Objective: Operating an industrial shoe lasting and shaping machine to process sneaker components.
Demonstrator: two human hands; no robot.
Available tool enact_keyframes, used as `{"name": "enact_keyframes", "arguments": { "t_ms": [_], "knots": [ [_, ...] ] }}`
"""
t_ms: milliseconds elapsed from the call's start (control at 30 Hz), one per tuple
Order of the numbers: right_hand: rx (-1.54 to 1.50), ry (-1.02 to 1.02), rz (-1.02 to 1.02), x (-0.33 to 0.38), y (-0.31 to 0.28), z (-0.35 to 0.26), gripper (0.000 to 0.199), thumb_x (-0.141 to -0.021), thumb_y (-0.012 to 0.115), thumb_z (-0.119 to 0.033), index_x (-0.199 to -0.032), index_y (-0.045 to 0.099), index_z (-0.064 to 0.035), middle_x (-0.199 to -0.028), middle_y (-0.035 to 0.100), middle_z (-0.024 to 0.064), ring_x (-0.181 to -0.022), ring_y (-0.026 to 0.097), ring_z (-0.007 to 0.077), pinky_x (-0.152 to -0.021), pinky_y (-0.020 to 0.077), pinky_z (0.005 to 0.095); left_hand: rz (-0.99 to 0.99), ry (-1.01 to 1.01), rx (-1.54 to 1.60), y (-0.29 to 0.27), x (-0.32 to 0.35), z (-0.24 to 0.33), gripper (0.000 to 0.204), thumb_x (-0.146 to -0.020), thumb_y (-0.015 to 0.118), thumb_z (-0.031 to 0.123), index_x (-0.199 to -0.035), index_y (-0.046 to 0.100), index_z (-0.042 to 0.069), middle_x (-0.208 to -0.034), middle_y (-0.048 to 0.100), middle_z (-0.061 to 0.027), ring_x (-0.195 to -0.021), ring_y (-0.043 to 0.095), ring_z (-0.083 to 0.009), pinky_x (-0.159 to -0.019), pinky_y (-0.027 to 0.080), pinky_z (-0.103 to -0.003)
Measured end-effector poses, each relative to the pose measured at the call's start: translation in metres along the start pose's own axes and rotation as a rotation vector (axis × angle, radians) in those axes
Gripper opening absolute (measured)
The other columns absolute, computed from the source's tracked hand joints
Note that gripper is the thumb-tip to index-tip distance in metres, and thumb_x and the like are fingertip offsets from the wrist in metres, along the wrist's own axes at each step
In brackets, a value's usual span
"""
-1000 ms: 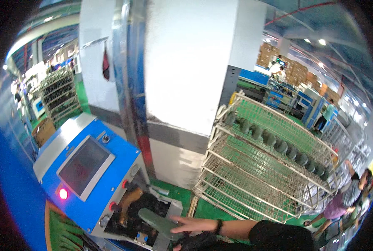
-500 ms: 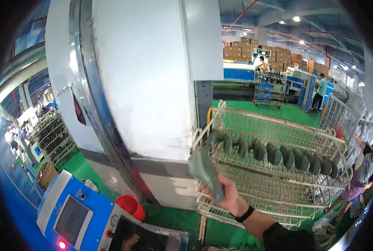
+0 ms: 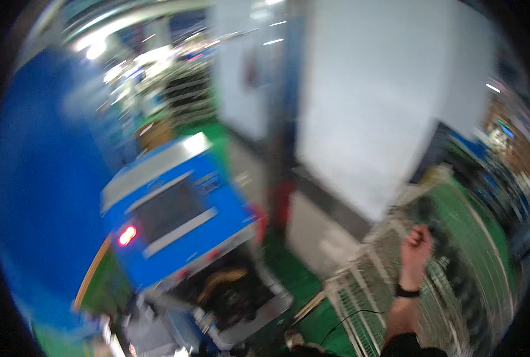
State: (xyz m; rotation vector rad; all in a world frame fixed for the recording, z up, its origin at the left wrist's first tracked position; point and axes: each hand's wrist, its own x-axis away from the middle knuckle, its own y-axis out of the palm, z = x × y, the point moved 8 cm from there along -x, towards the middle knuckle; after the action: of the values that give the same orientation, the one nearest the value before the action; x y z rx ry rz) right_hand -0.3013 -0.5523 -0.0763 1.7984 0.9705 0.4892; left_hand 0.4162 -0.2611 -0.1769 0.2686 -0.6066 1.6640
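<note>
My right hand (image 3: 416, 253), with a black band at the wrist, is over the wire rack (image 3: 360, 279) on the right. Its fingers are curled in and nothing shows in them. Just past the fingertips is a dark grey-green shape (image 3: 423, 210), too blurred to make out well. A row of dark rounded pieces (image 3: 455, 279) runs along the rack, smeared by motion. My left hand is out of view.
A blue machine (image 3: 229, 205) with a dark screen (image 3: 173, 208) and a lit red lamp (image 3: 127, 235) stands at left centre. Behind it rises a large white cabinet (image 3: 372, 89). A red bucket (image 3: 259, 221) is partly hidden. A loaded rack (image 3: 187, 92) stands farther off.
The view has swung left and down, so the blue machine is now nearer the middle. My right hand no longer grips the grey-green shoe-shaped piece and is now over the rack.
</note>
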Motion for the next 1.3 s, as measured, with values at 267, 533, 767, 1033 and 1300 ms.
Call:
{"name": "enact_keyframes", "arguments": {
  "t_ms": [267,533,767,1033,1300],
  "knots": [
    [1.016,0.389,-0.699,0.235,0.157,0.289,0.009,-0.096,0.06,-0.006,-0.101,0.064,0.0,-0.086,0.065,0.0044,-0.074,0.058,0.0103,-0.064,0.0476,0.0254,0.916,-0.011,-0.02,-0.188,-0.036,-0.158,0.035,-0.076,0.082,0.023,-0.094,0.069,-0.003,-0.088,0.07,-0.013,-0.08,0.065,-0.0209,-0.076,0.052,-0.035],
    [1.463,-0.864,-1.402,0.445,0.31,0.46,0.049,-0.091,0.062,-0.034,-0.126,0.06,-0.0002,-0.138,0.057,0.0207,-0.131,0.05,0.0366,-0.113,0.0279,0.0496,1.401,-0.332,-0.628,-0.174,-0.062,-0.231,0.035,-0.073,0.069,0.008,-0.107,0.063,0.0,-0.123,0.058,-0.0226,-0.118,0.052,-0.0401,-0.105,0.039,-0.05],
    [1.463,-1.261,-1.279,0.447,0.288,0.472,0.044,-0.093,0.056,-0.029,-0.124,0.054,0.0016,-0.134,0.057,0.0243,-0.129,0.05,0.0376,-0.111,0.0283,0.0502,0.974,0.098,-0.001,-0.209,-0.31,-0.176,0.093,-0.078,0.08,0.03,-0.145,0.029,-0.009,-0.145,0.041,-0.0307,-0.134,0.041,-0.0444,-0.111,0.034,-0.047],
    [1.415,-1.312,-1.211,0.448,0.293,0.462,0.045,-0.092,0.057,-0.032,-0.125,0.053,-0.0024,-0.131,0.057,0.0204,-0.128,0.049,0.0354,-0.111,0.0284,0.0497,0.772,-0.098,-0.115,-0.243,-0.343,-0.162,0.071,-0.094,0.06,0.037,-0.148,0.031,0.001,-0.115,0.065,-0.0309,-0.107,0.062,-0.0476,-0.091,0.049,-0.049],
    [1.062,-0.65,-1.416,0.464,0.259,0.426,0.063,-0.088,0.065,-0.03,-0.14,0.043,-0.0017,-0.14,0.052,0.0218,-0.135,0.044,0.0372,-0.116,0.0228,0.0558,0.981,0.232,0.288,-0.095,-0.073,-0.115,0.06,-0.095,0.062,0.023,-0.143,0.039,-0.006,-0.123,0.062,-0.0239,-0.111,0.062,-0.0301,-0.098,0.046,-0.036]
  ]
}}
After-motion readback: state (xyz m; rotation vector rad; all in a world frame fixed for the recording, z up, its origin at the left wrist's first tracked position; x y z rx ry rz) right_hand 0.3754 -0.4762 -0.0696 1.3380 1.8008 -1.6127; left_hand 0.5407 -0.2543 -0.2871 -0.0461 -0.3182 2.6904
